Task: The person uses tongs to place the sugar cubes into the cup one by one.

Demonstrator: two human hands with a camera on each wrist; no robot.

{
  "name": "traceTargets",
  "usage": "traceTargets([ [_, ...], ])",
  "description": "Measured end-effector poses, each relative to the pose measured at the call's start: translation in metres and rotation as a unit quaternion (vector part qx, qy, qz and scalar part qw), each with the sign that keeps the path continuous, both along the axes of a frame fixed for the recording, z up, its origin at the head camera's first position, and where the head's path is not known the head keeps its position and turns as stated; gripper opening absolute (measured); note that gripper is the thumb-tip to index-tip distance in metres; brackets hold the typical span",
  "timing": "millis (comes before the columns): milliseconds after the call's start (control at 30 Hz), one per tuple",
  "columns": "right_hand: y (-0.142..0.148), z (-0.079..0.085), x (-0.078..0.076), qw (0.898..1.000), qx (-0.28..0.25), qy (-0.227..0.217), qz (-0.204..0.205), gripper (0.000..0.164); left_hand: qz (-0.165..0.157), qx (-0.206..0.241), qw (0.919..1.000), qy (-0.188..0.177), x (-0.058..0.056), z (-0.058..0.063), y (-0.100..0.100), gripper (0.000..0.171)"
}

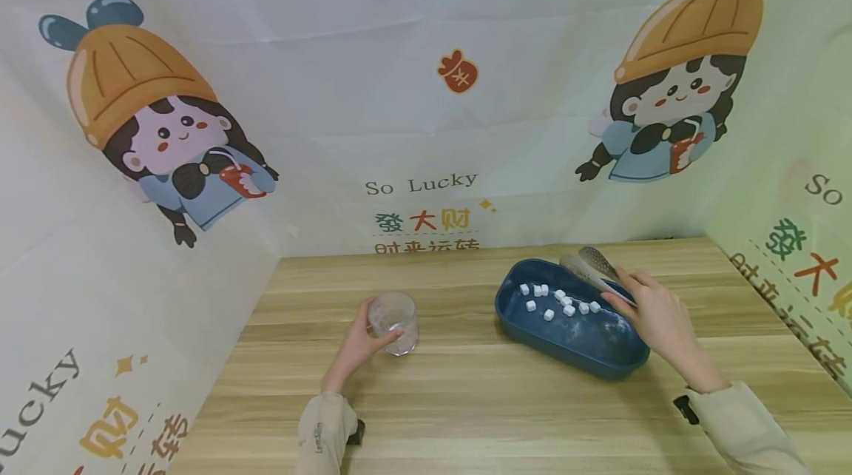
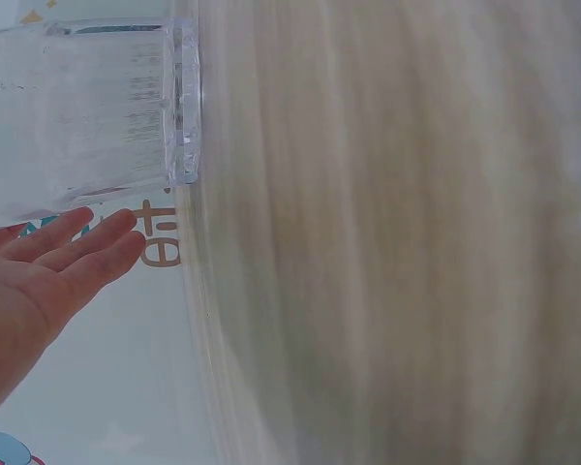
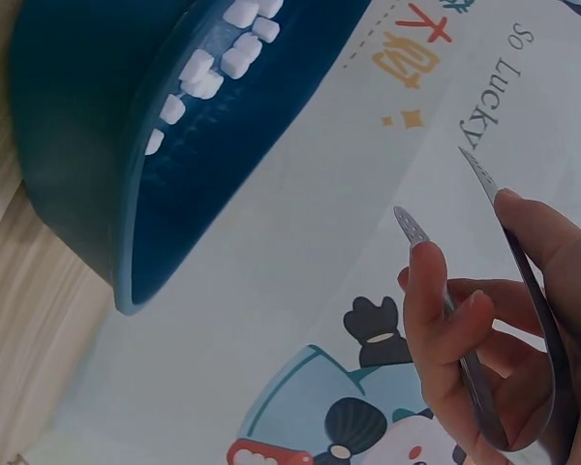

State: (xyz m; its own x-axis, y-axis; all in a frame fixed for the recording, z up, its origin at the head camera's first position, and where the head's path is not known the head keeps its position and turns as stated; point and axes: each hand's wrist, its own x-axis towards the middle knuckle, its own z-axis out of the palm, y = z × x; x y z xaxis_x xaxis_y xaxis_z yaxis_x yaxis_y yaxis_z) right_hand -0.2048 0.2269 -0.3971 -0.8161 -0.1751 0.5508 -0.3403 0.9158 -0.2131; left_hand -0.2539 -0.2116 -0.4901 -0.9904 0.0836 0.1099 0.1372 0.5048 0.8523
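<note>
The right hand (image 1: 659,316) is gripping the tongs (image 1: 600,263), with the thumb on one arm and the fingers on the other. The two tips are standing apart and are holding nothing; they are pointing forward and left from this hand, over the far edge of the tray (image 1: 559,349). The cubes (image 1: 569,310) are lying inside the tray, left of the right hand, some touching and some apart. They are looking small and white, with slightly rounded corners. I am judging them as light, but whether they are soft or hard I cannot tell. A cube at the edge of the group would be easiest to take, by two opposite sides, with small pressure, because a strong squeeze could crush it or make it jump away. The tongs are seeming thin, metallic and springy, so a hold on the middle of both arms, as now, is giving good control.

The left hand (image 1: 359,342) is holding the glass (image 1: 394,316), the thumb across its near side and the fingers at its left. The glass is standing upright on the table (image 1: 452,401), just to the right of this hand's palm. It is looking smooth, stiff and probably slippery, maybe also fragile; the side wall is offering the safest place for holding.
</note>
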Motion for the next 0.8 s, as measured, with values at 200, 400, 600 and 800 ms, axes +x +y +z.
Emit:
traceTargets([
  [200, 0.003, -0.002, -0.002, 1.0, 0.009, -0.026, -0.003, 0.049, -0.005, 0.006, 1.0, -0.002, 0.015, 0.024, 0.009, 0.075],
  [400, 0.006, -0.005, -0.006, 0.997, 0.029, -0.072, -0.011, 0.051, -0.003, 0.0, 1.0, 0.0, 0.013, 0.021, 0.008, 0.075],
  [600, 0.007, -0.007, -0.009, 0.994, 0.044, -0.096, -0.016, 0.049, 0.001, -0.003, 1.0, -0.008, -0.001, 0.0, 0.001, 0.08],
  [800, 0.007, -0.007, -0.012, 0.992, 0.059, -0.112, -0.019, 0.046, 0.002, 0.01, 0.9998, -0.015, -0.002, 0.0, 0.0, 0.08],
])
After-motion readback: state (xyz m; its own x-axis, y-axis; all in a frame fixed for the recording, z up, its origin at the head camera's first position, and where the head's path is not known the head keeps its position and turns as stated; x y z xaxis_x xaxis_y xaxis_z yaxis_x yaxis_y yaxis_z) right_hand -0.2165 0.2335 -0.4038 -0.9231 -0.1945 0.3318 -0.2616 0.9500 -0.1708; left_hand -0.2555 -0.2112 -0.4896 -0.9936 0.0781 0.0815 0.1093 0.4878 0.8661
